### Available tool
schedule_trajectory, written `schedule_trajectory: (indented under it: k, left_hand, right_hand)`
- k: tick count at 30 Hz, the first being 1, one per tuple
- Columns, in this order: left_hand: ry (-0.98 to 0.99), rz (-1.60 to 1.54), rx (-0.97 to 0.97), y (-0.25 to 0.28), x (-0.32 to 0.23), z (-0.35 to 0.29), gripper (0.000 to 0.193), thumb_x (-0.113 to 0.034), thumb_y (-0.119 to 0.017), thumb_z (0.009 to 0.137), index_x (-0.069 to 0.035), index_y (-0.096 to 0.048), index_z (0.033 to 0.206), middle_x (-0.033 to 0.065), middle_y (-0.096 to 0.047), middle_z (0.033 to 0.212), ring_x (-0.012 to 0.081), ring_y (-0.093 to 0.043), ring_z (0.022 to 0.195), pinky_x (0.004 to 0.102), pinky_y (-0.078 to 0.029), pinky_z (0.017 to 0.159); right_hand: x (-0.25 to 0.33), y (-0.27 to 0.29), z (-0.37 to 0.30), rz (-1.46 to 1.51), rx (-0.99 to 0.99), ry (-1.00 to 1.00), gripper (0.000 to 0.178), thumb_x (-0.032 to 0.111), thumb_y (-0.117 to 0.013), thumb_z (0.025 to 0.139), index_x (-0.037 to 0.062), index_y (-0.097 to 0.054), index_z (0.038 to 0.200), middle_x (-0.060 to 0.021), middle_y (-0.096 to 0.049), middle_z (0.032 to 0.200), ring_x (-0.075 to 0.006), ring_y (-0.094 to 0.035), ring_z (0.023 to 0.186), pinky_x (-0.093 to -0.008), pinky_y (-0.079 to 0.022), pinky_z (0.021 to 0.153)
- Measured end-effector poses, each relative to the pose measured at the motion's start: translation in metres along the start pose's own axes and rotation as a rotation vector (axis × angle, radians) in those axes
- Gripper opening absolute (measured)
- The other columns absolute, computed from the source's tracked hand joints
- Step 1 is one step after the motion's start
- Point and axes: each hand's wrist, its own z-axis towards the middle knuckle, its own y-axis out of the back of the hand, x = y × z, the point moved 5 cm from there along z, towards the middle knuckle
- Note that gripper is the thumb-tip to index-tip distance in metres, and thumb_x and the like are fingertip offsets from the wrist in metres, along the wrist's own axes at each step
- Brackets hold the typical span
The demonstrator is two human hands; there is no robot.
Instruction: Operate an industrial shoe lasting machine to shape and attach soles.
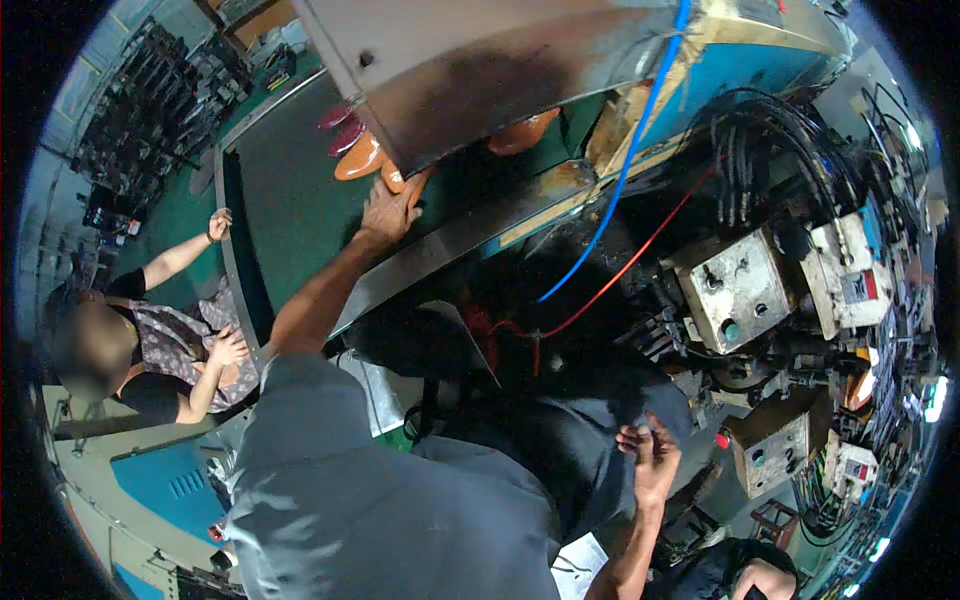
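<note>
My left hand [388,212] reaches out over a dark green conveyor belt [290,200]. Its fingers close around a glossy orange-tan shoe [397,178] at the edge of a metal hood, which hides part of that shoe. Just left of it lies another orange-tan shoe [360,158], with dark red shoes [345,132] behind. Under the hood a browner shoe [525,132] shows. Low on the right, my right hand [652,455] is raised beside the dark cloth over my leg. Its fingers are curled together, and whatever may be between them is too small to make out.
The stained metal hood [480,60] spans the belt. A blue hose [640,130] and a red cable [630,265] hang ahead. Control boxes [740,290] and machinery crowd the right. A co-worker [180,340] sits at the belt's far left side; another person [740,570] shows lower right.
</note>
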Motion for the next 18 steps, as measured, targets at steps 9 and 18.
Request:
schedule_trajectory:
  k: [9, 18]
  left_hand:
    - [0.395, 0.132, 0.012, -0.040, 0.119, 0.083, 0.069, -0.060, -0.056, 0.107, -0.006, -0.056, 0.151, 0.0148, -0.064, 0.149, 0.0403, -0.070, 0.116, 0.0553, -0.058, 0.101]
    - [-0.195, -1.201, 0.503, 0.066, 0.161, 0.137, 0.048, -0.040, -0.062, 0.110, -0.004, -0.064, 0.141, 0.0117, -0.071, 0.133, 0.0279, -0.071, 0.109, 0.0449, -0.060, 0.090]
  right_hand:
    - [-0.050, 0.082, -0.038, -0.104, -0.142, -0.019, 0.056, 0.029, -0.064, 0.116, -0.0110, -0.054, 0.154, -0.0189, -0.079, 0.112, -0.0251, -0.078, 0.098, -0.0367, -0.063, 0.090]
    - [-0.290, 0.159, -0.353, 0.074, -0.899, -0.535, 0.049, 0.017, -0.067, 0.109, -0.0045, -0.061, 0.152, -0.0130, -0.081, 0.106, -0.0174, -0.077, 0.093, -0.0310, -0.064, 0.080]
